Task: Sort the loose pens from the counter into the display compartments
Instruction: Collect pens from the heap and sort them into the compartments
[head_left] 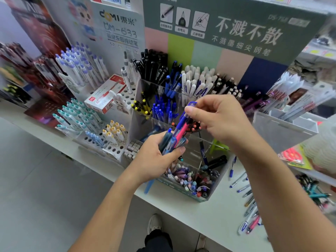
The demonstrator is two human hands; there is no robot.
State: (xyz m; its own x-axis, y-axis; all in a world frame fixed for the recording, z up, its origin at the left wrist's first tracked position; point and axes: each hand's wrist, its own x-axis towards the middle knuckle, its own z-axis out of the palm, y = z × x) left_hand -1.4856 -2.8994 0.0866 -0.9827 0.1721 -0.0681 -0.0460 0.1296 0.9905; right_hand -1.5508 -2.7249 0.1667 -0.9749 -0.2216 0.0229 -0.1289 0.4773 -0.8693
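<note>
Stationery-shop shelving fills the background, with printed cardboard headers standing behind a white worktop (214,211) that runs from nine o'clock down to five o'clock. On it stands a clear acrylic display (190,148) divided into stepped compartments, each packed with upright pens sorted by colour.

At the centre, the left hand (156,157) grips a bundle of pens (172,140), fingers (180,149) curled round smooth plastic barrels in dark teal, blue and pink. The right hand (218,119) pinches the top of a blue clip pen (187,113) between thumb and forefinger, seemingly drawing it out of the bundle. More loose pens (249,206) lie scattered on the worktop at four o'clock, slim and glossy, some clear-barrelled with blue caps, one pink.

The step in hand looks like picking one pen from the bunch for filing. It would go best to draw it straight along its length so its clip does not snag a neighbour, while the left hand loosens only slightly. The likeliest home is the blue-pen compartment (163,110) at eleven o'clock of the hands; lowering the pen tip down among matching caps keeps rows tidy. Barrels are slick and round, so a firm pinch near the clip helps. The acrylic walls are hard and thin-edged.
</note>
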